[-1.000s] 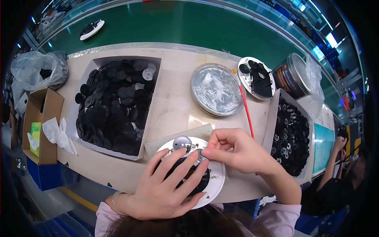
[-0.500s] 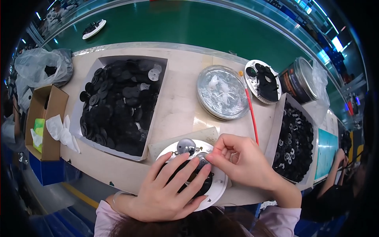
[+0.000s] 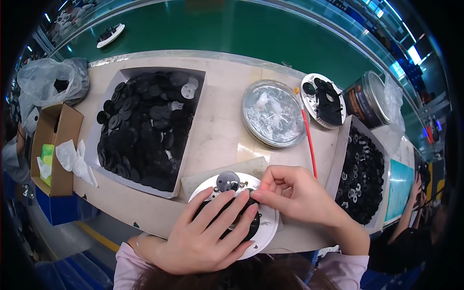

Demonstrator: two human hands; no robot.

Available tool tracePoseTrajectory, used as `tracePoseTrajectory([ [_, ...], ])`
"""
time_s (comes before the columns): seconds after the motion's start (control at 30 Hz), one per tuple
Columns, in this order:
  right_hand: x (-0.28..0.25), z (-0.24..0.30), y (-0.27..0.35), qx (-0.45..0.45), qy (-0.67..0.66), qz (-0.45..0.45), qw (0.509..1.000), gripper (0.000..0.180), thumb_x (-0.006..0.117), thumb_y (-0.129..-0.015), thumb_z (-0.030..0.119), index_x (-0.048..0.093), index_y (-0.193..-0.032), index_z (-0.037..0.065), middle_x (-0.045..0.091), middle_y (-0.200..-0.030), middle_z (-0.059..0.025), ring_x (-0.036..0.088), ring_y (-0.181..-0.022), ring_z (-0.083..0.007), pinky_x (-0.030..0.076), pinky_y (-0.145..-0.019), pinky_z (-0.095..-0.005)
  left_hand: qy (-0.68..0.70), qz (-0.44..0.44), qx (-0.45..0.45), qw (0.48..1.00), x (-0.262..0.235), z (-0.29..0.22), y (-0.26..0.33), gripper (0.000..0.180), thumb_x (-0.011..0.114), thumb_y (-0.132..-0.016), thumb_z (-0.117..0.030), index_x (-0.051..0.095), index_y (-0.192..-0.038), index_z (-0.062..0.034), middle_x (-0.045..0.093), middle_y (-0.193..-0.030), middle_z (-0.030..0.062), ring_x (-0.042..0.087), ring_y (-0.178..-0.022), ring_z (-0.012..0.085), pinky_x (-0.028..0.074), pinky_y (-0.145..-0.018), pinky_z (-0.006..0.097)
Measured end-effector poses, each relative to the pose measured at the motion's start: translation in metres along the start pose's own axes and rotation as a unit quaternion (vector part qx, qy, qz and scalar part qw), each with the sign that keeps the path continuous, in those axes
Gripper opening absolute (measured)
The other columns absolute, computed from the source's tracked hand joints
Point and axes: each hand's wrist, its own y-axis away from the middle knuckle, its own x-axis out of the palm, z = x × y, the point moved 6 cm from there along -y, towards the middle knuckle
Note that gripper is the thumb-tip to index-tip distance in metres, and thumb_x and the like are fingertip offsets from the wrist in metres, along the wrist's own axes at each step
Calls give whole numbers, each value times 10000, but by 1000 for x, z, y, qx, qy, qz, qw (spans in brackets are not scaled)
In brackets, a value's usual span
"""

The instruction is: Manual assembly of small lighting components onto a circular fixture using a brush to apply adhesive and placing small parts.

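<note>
A round white base (image 3: 267, 238) carrying black parts lies in front of me at the table's near edge. My left hand (image 3: 209, 231) rests over it with fingers spread, covering much of its middle. The thumb and index finger of my right hand (image 3: 292, 195) pinch at a small black disc (image 3: 252, 198) on the base's right side, close to my left fingertips. The pinching fingertips partly hide that disc. Beyond my left fingers, a smooth dark grey disc (image 3: 226, 181) sits on the far part of the base, beside small metal posts.
A box of black discs (image 3: 145, 125) stands left; a tray of small black parts (image 3: 358, 179) stands right. Farther off are a round clear-covered container (image 3: 273, 113), a red stick (image 3: 309, 145), another white base (image 3: 310, 83) and a tin (image 3: 366, 101). Another person's hand (image 3: 416, 188) is at far right.
The disc under my right fingertips showed a shiny grey face before and now looks dark. Both hands stay nearly in place. The white piece on the green belt has shifted slightly left.
</note>
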Motion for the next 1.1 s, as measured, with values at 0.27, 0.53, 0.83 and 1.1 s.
tracePoseTrajectory([
  [0.27, -1, 2, -3, 2, -16, 3, 1000, 125, 625, -817, 90, 553, -746, 16, 552, -665, 41, 474, -601, 5, 368, -518, -143, 34, -6, -9, 999, -3, 4, -2, 491, 655, -677, -323, 586, -1085, -59, 528, -1163, 123, 496, -1034, 272, 362, -912, 420],
  [0.53, -7, -5, 8, 40, 1, -20, 999, 139, 625, -814, 115, 560, -732, 23, 534, -642, 52, 462, -583, 4, 346, -494, -154, 63, -17, 17, 998, 2, 3, -1, 477, 645, -680, -313, 581, -1052, -22, 519, -1158, 151, 500, -1000, 262, 364, -901, 434],
  [0.83, -191, -65, 143, 67, 351, -577, 735, 229, 631, -754, 89, 607, -980, 61, 614, -771, -79, 539, -625, -138, 438, -604, -257, 46, -16, 12, 999, -2, 2, -3, 490, 675, -640, -279, 579, -1051, -31, 517, -1142, 140, 480, -990, 297, 327, -914, 477],
  [1.1, -209, -136, 150, 75, 357, -528, 767, 151, 668, -690, 67, 591, -812, 21, 556, -672, -95, 524, -578, -174, 440, -571, -298, 61, -40, 27, 997, -2, 3, -1, 489, 689, -627, -259, 583, -1046, -30, 531, -1105, 142, 482, -986, 316, 352, -901, 478],
])
